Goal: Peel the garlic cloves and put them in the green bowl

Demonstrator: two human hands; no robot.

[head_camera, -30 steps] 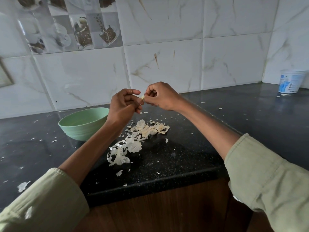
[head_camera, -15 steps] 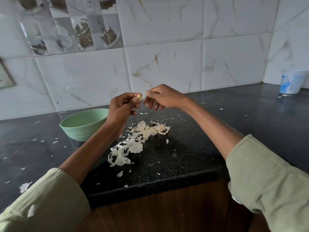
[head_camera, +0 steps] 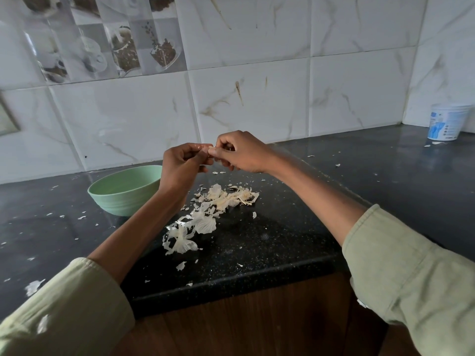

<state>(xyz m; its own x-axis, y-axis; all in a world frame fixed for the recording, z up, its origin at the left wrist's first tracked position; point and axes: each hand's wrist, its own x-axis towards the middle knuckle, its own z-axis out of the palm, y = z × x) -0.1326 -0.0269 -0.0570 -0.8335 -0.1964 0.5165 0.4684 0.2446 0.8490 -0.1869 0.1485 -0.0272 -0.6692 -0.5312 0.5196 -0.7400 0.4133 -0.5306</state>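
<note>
Both hands meet above the black counter, fingertips together around a small pale garlic clove (head_camera: 210, 150), mostly hidden by the fingers. My left hand (head_camera: 183, 165) pinches it from the left, fingers curled. My right hand (head_camera: 239, 151) pinches it from the right with thumb and forefinger. The green bowl (head_camera: 123, 191) stands on the counter just left of my left wrist; its inside is not visible from here. Below the hands lies a heap of papery garlic skins (head_camera: 205, 214).
A white plastic tub (head_camera: 447, 122) stands in the far right corner against the tiled wall. Small skin flakes are scattered over the counter (head_camera: 282, 240). The counter's front edge runs above a brown wooden cabinet front.
The hands have stayed together on the clove, shifting slightly while the fingers work at its skin. Bowl and skins have not moved.
</note>
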